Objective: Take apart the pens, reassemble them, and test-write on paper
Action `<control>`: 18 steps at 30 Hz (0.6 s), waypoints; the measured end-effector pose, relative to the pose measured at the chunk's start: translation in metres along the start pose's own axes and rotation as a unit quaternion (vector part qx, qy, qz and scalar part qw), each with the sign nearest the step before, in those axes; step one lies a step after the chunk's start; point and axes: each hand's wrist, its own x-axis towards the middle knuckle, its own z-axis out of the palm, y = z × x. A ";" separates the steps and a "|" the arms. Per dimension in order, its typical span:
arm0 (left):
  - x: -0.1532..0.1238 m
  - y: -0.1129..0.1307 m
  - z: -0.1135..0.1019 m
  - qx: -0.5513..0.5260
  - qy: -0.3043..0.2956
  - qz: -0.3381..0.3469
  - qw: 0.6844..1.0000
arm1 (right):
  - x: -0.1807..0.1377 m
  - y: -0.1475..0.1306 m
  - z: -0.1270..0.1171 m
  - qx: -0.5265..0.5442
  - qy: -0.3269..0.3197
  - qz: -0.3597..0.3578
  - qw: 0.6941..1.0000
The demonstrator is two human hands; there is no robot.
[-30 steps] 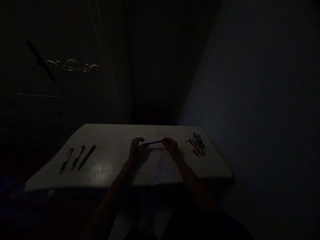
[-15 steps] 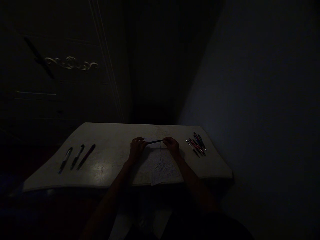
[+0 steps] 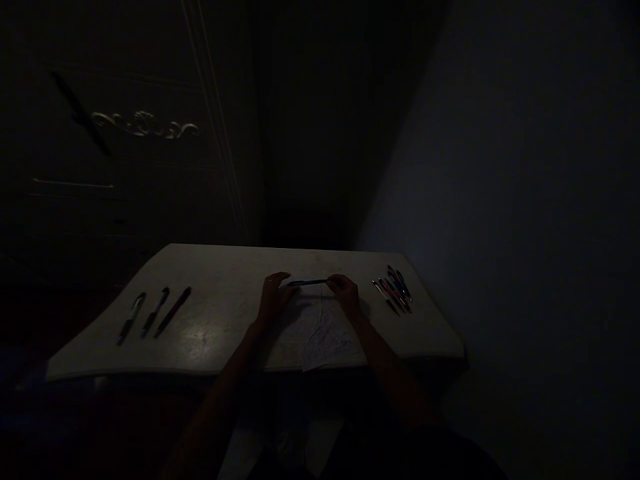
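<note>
A dark pen [image 3: 307, 283] lies level between my two hands, above a scribbled sheet of paper [image 3: 330, 339]. My right hand [image 3: 345, 293] pinches its right end between thumb and fingers. Around the other end, my left hand [image 3: 274, 293] has its thumb and fingers apart, and the pen's tip shows in the gap between them. Whether the left thumb touches the pen is too dark to make out. The paper, creased and marked all over, rests on the pale tabletop under both hands.
Three pens [image 3: 156, 313] lie side by side on the left of the white table [image 3: 230, 280]. Several red, blue and dark pens [image 3: 394, 291] are grouped on the right. A dark cabinet with an ornate handle [image 3: 145, 125] stands left; a bluish wall [image 3: 480, 200] rises right.
The left fingers have spread from the pen, so its left end now shows in full. My right hand keeps its pinch in the same place.
</note>
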 end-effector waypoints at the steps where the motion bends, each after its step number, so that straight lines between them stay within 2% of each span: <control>1: 0.001 -0.001 0.001 0.010 -0.004 0.006 1.000 | 0.000 0.000 0.000 0.000 0.003 -0.001 1.000; 7: 0.002 -0.009 0.005 0.019 -0.028 0.033 0.999 | 0.001 0.006 -0.001 0.009 -0.001 -0.003 1.000; 14: -0.001 -0.004 -0.005 -0.019 -0.003 0.044 0.999 | 0.000 0.005 -0.001 0.009 -0.009 -0.005 1.000; 18: 0.000 0.000 -0.007 -0.032 -0.009 0.034 0.999 | -0.001 0.005 -0.002 -0.005 -0.009 -0.011 1.000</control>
